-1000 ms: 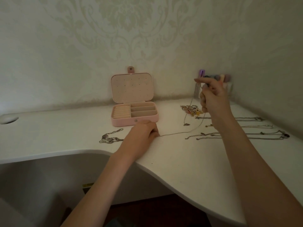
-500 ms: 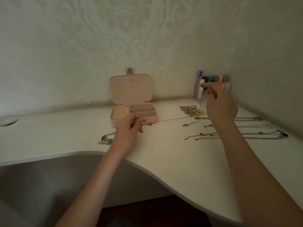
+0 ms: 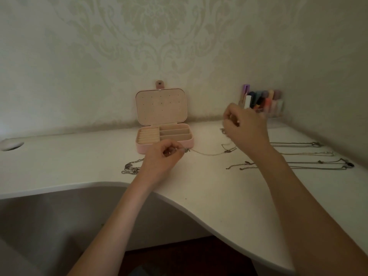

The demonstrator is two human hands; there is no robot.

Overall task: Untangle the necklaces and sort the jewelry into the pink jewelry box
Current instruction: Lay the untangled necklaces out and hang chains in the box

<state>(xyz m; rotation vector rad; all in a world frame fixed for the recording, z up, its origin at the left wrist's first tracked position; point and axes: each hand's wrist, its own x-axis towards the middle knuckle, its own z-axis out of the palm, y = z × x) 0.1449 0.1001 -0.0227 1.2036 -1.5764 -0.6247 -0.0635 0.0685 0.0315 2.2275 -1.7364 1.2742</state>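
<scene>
The pink jewelry box (image 3: 143, 149) stands open on the white desk (image 3: 209, 192), lid upright against the wall, its compartments looking bare. My left hand (image 3: 163, 158) hovers just in front of the box and pinches one end of a thin chain necklace (image 3: 209, 153). The chain sags rightward to my right hand (image 3: 247, 128), which pinches its other end above the desk. Several straightened necklaces (image 3: 298, 155) lie in rows at the right. A tangled chain clump (image 3: 130, 168) lies left of my left wrist. A small jewelry pile sits mostly hidden behind my right hand.
A clear holder of coloured markers (image 3: 262, 104) stands in the back right corner. A round cable hole (image 3: 11, 145) is at the desk's far left. The desk's front edge curves inward beneath my arms.
My left hand lifted its chain end off the desk and moved in front of the box. My right hand came down and left, letting the chain sag between both hands.
</scene>
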